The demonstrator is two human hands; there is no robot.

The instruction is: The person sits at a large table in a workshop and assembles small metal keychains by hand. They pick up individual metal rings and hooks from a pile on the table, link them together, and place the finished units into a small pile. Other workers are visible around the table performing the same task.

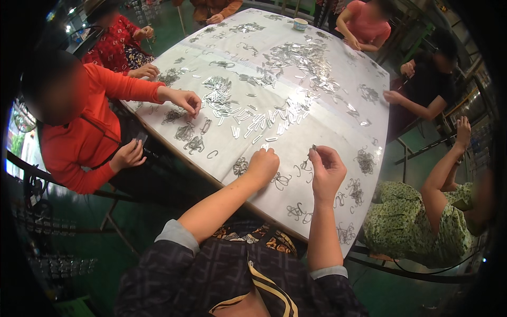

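Note:
My left hand (263, 168) is closed low over the white table, its fingertips at the near edge of a spread of flat, shiny silver metal links (259, 122). A bright bit shows at those fingertips, but what they grip is mostly hidden. Raised a little to the right, my right hand (327, 168) pinches a small dark metal piece (314, 147) between thumb and fingers; its exact shape is too small to tell. Loose bent wire hooks (281, 181) lie between my hands. A tangled clump of wire hooks (241, 166) sits just left of my left hand.
Several people sit around the white-covered table (327, 129). A person in orange-red (79, 132) reaches in from the left; another in green patterned clothing (422, 222) sits at the right. More hook piles (365, 160) dot the edges. A small round tub (300, 24) stands at the far side.

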